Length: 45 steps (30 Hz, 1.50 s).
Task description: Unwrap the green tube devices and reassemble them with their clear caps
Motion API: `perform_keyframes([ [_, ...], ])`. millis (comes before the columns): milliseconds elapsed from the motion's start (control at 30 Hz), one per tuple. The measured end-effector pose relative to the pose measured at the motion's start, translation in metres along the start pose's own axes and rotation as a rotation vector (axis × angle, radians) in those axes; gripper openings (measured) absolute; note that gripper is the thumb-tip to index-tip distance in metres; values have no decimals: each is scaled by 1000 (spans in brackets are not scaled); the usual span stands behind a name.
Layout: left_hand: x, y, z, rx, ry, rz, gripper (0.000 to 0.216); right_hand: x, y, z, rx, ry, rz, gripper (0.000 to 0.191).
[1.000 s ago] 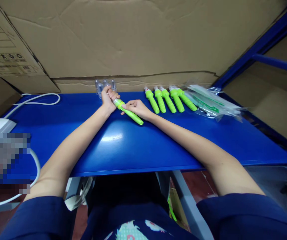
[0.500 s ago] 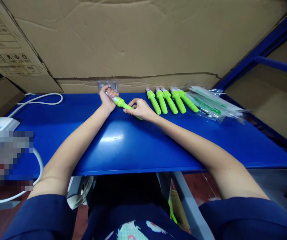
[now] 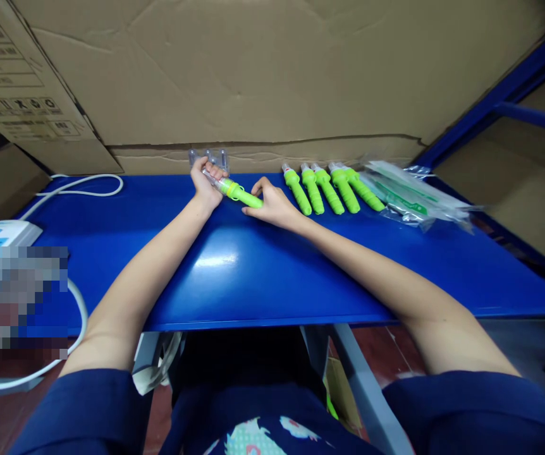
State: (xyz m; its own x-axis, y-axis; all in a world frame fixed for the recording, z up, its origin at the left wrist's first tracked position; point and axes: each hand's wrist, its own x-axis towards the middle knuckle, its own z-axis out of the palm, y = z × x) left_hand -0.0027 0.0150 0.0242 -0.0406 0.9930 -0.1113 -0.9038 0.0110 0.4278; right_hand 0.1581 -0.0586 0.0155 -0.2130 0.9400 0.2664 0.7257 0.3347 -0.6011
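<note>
My left hand [image 3: 208, 180] is closed around the clear tube end of a lime-green stick [image 3: 241, 194], whose body slants down to the right. A thin green loop shows near its collar. The stick's far end meets my right hand [image 3: 272, 203], between the thumb and the curled index finger; these are apart and not wrapped round it. Behind my left hand stand several clear plastic tubes or caps [image 3: 208, 155], partly hidden. To the right of my right hand lies a row of several similar green sticks with clear ends [image 3: 313, 189], side by side on the blue table [image 3: 263, 272].
Clear plastic bags with green print [image 3: 415, 196] lie at the right. A white power strip [image 3: 7, 232] with a white cable [image 3: 87, 185] is at the left. Cardboard [image 3: 253, 76] walls the back, and a blue metal frame [image 3: 495, 88] rises at the right.
My right hand has shifted from gripping the green stick's body to its end, and its fingers have loosened. More of the stick shows. My left hand keeps its grip.
</note>
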Motion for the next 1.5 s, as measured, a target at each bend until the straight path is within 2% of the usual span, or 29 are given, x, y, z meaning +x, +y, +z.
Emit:
perform_keyframes([
  [100,2,2,0,-12,-10,10,49,-1,1,0,56,62,-16,28],
  [167,4,4,1,-21,-12,17,48,-2,-1,-1,145,43,8,27],
  [233,7,6,1,-29,-20,29,47,-3,-4,-2,258,-40,39,26],
  [300,10,7,0,-27,-31,42,47,-4,-7,-4,350,-143,79,35],
  [367,12,7,0,-13,-40,48,47,-4,-9,-5,388,-225,133,45],
  [433,13,7,-1,10,-47,52,46,-3,-8,-5,396,-257,176,45],
  [533,13,7,-4,27,-46,64,46,-1,-4,-3,393,-157,147,26],
  [600,13,8,-4,22,-33,63,47,0,-1,0,359,-30,83,41],
  [667,13,9,-4,18,-19,63,47,1,1,2,328,45,37,42],
  [733,13,11,-4,16,-10,67,46,0,0,2,326,34,31,32],
  [833,14,13,-4,17,-9,70,46,-2,-3,-1,336,-76,43,21],
  [967,16,11,-6,43,-52,85,48,-3,-5,-6,230,-178,31,37],
  [1067,15,10,-7,58,-65,87,49,-2,-2,-4,159,-124,15,25],
  [1167,12,11,-5,41,-32,78,48,1,4,2,176,0,-23,42],
  [1267,11,13,-3,28,-19,72,48,2,8,7,223,89,-76,35],
  [1367,12,13,-3,36,-40,81,48,2,9,8,237,101,-86,29],
  [1500,12,13,-4,43,-39,74,50,-4,4,4,119,61,-107,24],
])
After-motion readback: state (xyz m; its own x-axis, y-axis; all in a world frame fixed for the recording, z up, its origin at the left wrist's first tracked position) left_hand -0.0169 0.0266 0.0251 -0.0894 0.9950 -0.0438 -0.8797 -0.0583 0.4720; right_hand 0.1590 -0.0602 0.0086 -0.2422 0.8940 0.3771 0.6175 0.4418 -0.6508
